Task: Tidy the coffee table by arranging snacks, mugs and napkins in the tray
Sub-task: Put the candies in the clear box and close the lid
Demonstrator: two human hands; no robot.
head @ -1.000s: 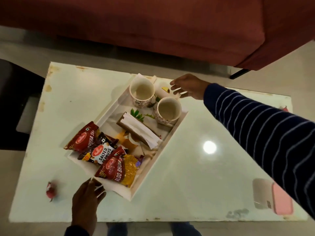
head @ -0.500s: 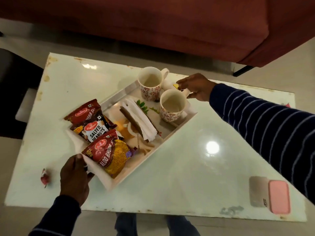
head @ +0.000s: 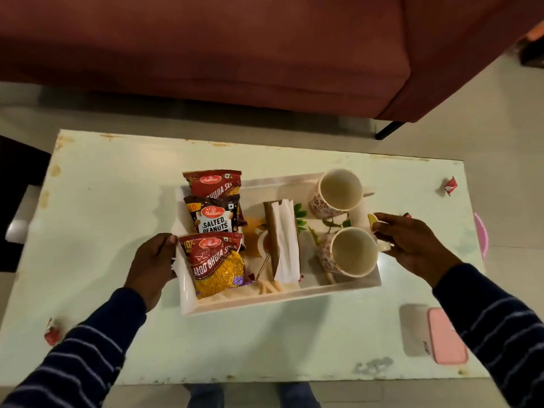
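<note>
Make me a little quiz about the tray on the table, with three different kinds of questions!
1. True or false: both mugs stand inside the tray.
2. How many snack packets lie in the tray?
3. Which is between the packets and the mugs? A) napkins B) a spoon C) a plate

Key:
1. True. Both stand at the tray's right end.
2. Three, stacked at the left end.
3. A, the napkins.

Bonus: the left hand and right hand hold the tray's two ends.

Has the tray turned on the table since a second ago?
Yes. The tray was skewed; both hands have swung it round so its long sides now run parallel to the table's near edge.
</note>
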